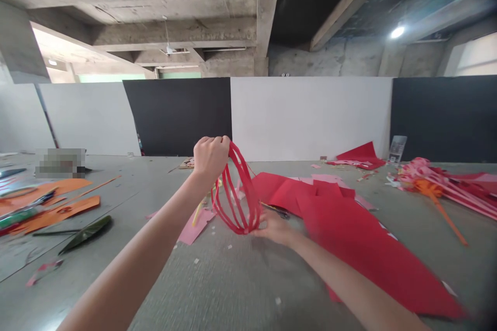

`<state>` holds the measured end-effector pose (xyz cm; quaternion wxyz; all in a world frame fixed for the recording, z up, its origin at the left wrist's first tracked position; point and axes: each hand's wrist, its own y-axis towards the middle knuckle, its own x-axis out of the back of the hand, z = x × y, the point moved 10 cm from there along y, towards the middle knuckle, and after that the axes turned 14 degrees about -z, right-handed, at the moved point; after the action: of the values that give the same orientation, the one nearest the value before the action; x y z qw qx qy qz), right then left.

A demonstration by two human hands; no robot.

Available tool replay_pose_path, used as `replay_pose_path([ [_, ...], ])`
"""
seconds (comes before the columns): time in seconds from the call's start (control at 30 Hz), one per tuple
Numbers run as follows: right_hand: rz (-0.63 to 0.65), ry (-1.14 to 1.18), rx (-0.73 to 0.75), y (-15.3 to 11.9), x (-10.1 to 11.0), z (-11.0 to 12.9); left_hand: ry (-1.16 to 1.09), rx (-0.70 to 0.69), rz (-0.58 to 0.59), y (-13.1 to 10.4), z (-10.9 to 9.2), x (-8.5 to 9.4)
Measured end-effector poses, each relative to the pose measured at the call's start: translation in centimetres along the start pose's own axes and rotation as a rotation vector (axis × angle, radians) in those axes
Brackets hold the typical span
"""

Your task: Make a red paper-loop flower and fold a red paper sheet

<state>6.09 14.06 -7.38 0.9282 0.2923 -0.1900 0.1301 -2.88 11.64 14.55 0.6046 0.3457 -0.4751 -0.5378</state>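
Observation:
My left hand (212, 158) is raised, its fingers closed round the top of a bundle of thin red paper strips (243, 186). The strips bow outward in open loops, like the ribs of a lantern, and come together near the bottom. Down at their lower right side, my right hand (275, 227) has its fingers against the strips and seems to pinch them; its fingertips are partly hidden. Behind the right hand lies a pair of dark-handled scissors (277, 210), half covered. Large red paper sheets (341, 232) spread beside and under my right forearm.
Pink paper scraps (196, 227) lie behind the strips. To the left are orange paper pieces (66, 212) and a dark green leaf shape (87, 235). Pink and red paper streamers (446, 181) with an orange stick (442, 212) lie right. White and black panels (310, 119) stand behind the grey table.

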Motion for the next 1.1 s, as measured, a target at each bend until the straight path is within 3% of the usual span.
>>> replay_pose_path([
  [0.1, -0.038, -0.052, -0.022, 0.6, -0.6, -1.2, -0.033, -0.027, 0.017, -1.8, 0.2, -1.6],
  [0.27, 0.015, -0.090, 0.003, -0.1, -1.1, -1.7, -0.079, -0.056, 0.036, -5.3, 0.5, -3.6],
  [0.47, -0.013, -0.185, -0.043, -0.7, -0.7, -2.8, -0.105, -0.045, 0.036, -7.5, 0.9, -5.2],
  [0.83, -0.022, -0.276, -0.027, -1.0, -0.7, -2.9, -0.123, -0.035, 0.049, -8.6, 0.0, -4.9],
  [1.1, -0.008, -0.319, 0.032, -1.6, -1.0, -3.2, -0.082, 0.017, 0.045, -8.6, 1.6, -4.8],
])
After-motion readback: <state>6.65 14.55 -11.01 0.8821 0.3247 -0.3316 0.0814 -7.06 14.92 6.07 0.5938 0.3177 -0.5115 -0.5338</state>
